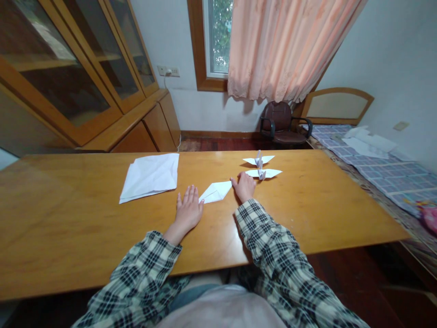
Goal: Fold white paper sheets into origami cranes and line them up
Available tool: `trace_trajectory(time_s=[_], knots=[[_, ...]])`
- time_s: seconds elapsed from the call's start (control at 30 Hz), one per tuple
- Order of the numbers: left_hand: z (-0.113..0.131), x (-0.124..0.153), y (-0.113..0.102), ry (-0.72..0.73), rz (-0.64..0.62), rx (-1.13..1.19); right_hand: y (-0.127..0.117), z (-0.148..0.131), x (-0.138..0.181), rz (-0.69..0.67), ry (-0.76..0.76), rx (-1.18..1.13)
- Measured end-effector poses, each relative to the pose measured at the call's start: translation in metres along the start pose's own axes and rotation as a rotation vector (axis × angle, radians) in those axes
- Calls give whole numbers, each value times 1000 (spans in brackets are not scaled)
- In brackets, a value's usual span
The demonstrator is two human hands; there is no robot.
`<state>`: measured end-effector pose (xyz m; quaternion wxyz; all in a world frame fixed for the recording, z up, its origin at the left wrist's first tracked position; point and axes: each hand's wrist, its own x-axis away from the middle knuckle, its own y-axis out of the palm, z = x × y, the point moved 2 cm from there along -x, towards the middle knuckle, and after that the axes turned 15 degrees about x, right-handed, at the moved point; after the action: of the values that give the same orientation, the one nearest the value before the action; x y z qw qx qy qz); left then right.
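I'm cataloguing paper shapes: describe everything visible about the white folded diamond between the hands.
The folded diamond looks like white paper, elongated, with pointed ends and a creased, layered upper face. It lies roughly flat on the wooden table, slanting, its right end farther away. The left hand touches its left tip; the right hand is at its right tip, contact unclear.

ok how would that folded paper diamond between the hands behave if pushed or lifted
The folded paper diamond is probably light, being only paper. Its visible folds likely keep it fairly stiff. Lying flat, it would probably slide if pushed, not roll.
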<state>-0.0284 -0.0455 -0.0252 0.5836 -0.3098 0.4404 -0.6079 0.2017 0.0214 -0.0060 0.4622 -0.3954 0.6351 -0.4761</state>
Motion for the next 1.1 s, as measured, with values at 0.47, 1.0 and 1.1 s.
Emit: trace_trajectory(time_s=[0.47, 1.0, 1.1], knots=[[53, -48, 0, 292, -24, 143, 2, 0, 0, 7, -4, -4], [50, -50, 27, 196, -97, 75, 2, 0, 0, 11, -14, 10], [51, -49, 27, 194, -117, 47, 3, 0, 0, 18, -15, 19]])
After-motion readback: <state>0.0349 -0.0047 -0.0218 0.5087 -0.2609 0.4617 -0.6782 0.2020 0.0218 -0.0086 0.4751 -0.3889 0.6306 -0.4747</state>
